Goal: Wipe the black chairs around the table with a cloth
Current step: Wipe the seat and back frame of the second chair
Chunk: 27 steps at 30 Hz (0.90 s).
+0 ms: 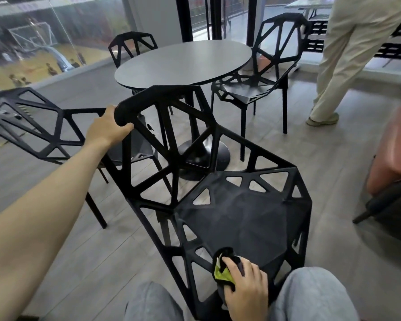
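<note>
Wiping the nearest black lattice-frame plastic chair [229, 205]

At six o'clock, the right hand [245, 290] clutches a bunched dark-and-lime cloth [222, 272] on the seat's front edge; the left hand [107, 128] curls over the backrest top at ten o'clock. Pressing hard could tip the chair.

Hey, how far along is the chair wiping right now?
Nothing shows as finished. In hand: left hand grips the near chair backrest while right hand presses the cloth on its front edge. Left: three other chairs around the table.
</note>
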Tool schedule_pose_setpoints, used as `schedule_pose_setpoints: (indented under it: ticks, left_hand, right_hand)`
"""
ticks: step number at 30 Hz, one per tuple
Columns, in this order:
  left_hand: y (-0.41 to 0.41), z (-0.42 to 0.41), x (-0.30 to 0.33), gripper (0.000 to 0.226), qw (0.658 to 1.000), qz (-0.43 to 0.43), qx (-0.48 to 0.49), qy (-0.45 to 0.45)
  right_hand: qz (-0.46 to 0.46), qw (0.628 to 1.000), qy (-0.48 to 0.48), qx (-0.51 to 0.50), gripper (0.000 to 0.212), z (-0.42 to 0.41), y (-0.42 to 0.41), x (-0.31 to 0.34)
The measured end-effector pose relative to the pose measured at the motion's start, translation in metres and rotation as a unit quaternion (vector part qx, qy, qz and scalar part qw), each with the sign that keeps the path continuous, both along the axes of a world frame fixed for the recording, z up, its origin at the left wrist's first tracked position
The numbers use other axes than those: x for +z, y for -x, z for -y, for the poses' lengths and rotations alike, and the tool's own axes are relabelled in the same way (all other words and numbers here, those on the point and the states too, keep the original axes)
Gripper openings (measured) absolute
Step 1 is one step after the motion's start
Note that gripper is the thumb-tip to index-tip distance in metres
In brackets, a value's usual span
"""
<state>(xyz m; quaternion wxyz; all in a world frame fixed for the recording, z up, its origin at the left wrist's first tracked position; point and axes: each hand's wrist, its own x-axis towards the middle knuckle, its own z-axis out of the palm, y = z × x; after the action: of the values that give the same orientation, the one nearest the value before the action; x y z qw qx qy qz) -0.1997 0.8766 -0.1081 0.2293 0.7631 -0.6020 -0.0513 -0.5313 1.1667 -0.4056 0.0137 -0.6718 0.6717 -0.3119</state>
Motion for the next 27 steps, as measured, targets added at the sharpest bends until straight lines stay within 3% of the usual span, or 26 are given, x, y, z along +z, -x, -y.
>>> schedule_pose_setpoints:
  ticks: [6, 13, 18, 21, 25, 27]
  left_hand:
    - [-0.003, 0.009, 0.001, 0.056, 1.0, -0.023, 0.011, -0.003]
    - [-0.016, 0.019, -0.024, 0.034, 0.993, -0.079, 0.005, 0.084]
    - [-0.025, 0.046, -0.021, 0.063, 0.989, -0.136, 0.02, 0.061]
    - [-0.025, 0.053, -0.013, 0.056, 0.988, -0.151, 0.02, 0.031]
    - [-0.039, 0.079, -0.002, 0.067, 0.98, -0.195, 0.003, -0.031]
    - [-0.028, 0.081, 0.008, 0.053, 0.973, -0.225, -0.039, -0.035]
  right_hand:
    - [0.01, 0.999, -0.007, 0.033, 0.047, 0.024, 0.009, 0.004]
    - [0.031, 0.997, -0.028, 0.068, 0.058, 0.085, 0.009, 0.014]
    - [0.046, 0.996, -0.025, 0.074, 0.058, 0.101, 0.01, 0.015]
    - [0.06, 0.997, -0.036, 0.042, 0.061, 0.101, 0.004, 0.017]
    - [0.145, 0.986, -0.057, -0.058, 0.068, 0.08, -0.033, 0.028]
    - [0.181, 0.978, -0.058, -0.086, 0.06, 0.068, -0.055, 0.037]
